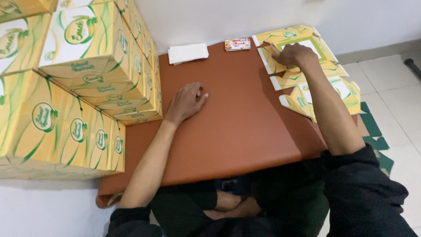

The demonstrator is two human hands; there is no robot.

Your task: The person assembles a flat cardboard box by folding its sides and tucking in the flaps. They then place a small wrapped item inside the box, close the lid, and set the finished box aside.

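Note:
My left hand (pixel 186 102) rests palm down on the brown table (pixel 237 131), fingers loosely curled, holding nothing. My right hand (pixel 294 55) reaches to the far right corner and presses its fingers onto the top sheet of a pile of flat, unfolded yellow-and-green cartons (pixel 307 66). That top carton has a white window panel with a green border. Whether the fingers pinch the sheet or only touch it is unclear.
Stacks of assembled yellow-and-green boxes (pixel 79 87) fill the table's left side. A folded white stack of tissue (pixel 188 52) and a small red-and-white packet (pixel 237 44) lie at the far edge by the wall. Dark green card scraps (pixel 372 131) lie on the tiled floor at right.

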